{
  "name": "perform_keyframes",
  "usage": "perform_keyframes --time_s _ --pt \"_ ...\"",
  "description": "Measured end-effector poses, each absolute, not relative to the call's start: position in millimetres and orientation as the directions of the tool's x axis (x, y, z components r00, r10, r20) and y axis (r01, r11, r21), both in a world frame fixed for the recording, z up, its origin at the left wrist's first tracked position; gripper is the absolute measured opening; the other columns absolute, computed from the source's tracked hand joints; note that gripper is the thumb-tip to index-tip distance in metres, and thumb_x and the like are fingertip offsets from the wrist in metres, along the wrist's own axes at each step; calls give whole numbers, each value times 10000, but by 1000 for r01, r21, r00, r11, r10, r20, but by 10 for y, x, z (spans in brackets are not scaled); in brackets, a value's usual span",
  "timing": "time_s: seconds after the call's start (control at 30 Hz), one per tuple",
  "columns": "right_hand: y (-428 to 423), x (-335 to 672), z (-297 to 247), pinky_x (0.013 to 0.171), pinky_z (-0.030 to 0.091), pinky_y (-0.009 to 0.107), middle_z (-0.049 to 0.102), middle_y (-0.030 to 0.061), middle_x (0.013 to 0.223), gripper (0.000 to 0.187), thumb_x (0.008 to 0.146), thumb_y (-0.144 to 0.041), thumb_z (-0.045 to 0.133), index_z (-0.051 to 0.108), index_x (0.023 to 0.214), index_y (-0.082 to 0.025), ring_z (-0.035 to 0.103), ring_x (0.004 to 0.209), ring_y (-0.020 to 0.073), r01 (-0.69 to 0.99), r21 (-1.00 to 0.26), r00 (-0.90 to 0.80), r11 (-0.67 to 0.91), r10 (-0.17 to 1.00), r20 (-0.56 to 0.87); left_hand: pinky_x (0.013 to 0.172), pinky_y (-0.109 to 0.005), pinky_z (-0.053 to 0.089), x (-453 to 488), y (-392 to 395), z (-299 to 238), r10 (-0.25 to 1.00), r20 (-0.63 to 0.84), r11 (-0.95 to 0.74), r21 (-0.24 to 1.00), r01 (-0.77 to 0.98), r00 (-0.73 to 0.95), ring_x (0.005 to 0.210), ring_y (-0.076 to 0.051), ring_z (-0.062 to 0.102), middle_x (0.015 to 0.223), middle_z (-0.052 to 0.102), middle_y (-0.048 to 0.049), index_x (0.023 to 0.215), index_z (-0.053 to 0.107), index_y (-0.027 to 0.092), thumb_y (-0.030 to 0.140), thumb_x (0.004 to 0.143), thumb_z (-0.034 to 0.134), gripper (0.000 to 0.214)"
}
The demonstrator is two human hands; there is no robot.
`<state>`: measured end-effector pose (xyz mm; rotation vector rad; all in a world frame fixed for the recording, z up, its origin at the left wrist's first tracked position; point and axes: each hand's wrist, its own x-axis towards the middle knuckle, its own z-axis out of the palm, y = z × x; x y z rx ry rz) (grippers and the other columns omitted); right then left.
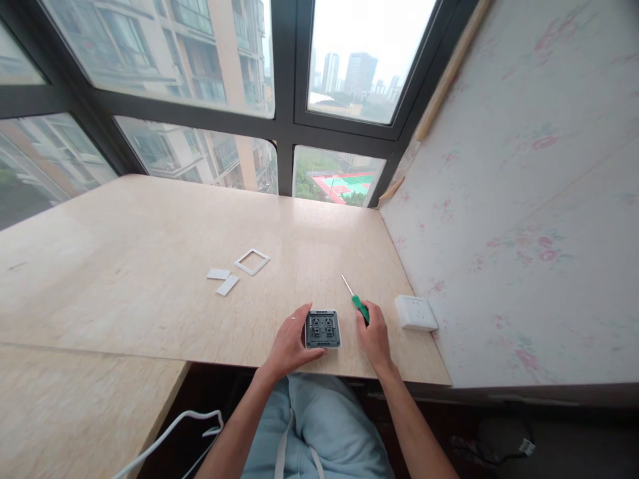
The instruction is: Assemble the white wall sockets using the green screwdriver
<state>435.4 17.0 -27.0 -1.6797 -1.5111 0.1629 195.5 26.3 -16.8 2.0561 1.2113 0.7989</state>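
A grey square switch module (323,329) lies near the front edge of the wooden table (150,279), its inner parts facing up. My left hand (290,342) grips its left side, thumb and fingers curled round it. My right hand (373,336) is closed round the green handle of a screwdriver (355,299), whose thin metal shaft points away to the upper left. The screwdriver tip is clear of the module.
A white wall socket (416,313) rests at the table's right edge by the floral wall. A white square frame (252,261) and two white rocker covers (223,279) lie farther back. A white cable (170,429) hangs below the table. Windows stand behind.
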Motion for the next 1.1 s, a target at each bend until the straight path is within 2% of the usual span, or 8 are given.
perform_keyframes --time_s 0.4,0.67,0.83,0.93,1.1 --pt "326 4522 -216 940 478 432 673 127 1106 264 919 -252 424 603 1098 -180 607 1032 258 801 -594 199 79 900 387 1119 -484 378 1953 280 -204 905 182 -380 752 539 385 1349 -322 460 1483 462 -117 1496 297 256 352 661 826 993" --pt "987 5040 48 889 469 331 706 87 1102 322 789 -53 523 667 1037 -200 646 1009 228 893 -442 -7 86 984 177 1107 -482 397 1966 277 -198 916 178 -365 747 556 361 1337 -325 477 1478 473 -114 1504 297 254 327 645 831 1014" --pt "1188 5164 127 885 460 298 715 74 1102 341 779 -42 556 684 1050 -206 651 1016 217 925 -346 -135 156 987 85 1127 -497 372 1979 267 -196 922 158 -346 746 569 354 1356 -330 453 1496 445 -131 1504 293 242 330 650 830 1013" --pt "1148 5126 120 913 457 318 704 95 1102 324 784 -71 569 677 1067 -186 636 1036 231 935 -296 -171 193 980 99 1141 -509 354 1976 260 -207 919 164 -354 745 565 359 1381 -334 420 1515 416 -141 1516 267 241 356 661 832 1031" --pt "972 4999 57 1012 428 412 646 130 1194 324 813 -104 539 648 1110 -174 572 1133 268 937 -246 -195 247 957 217 1175 -531 301 1944 239 -175 892 200 -400 767 502 406 1435 -351 325 1560 339 -142 1528 250 258 524 620 852 1122"
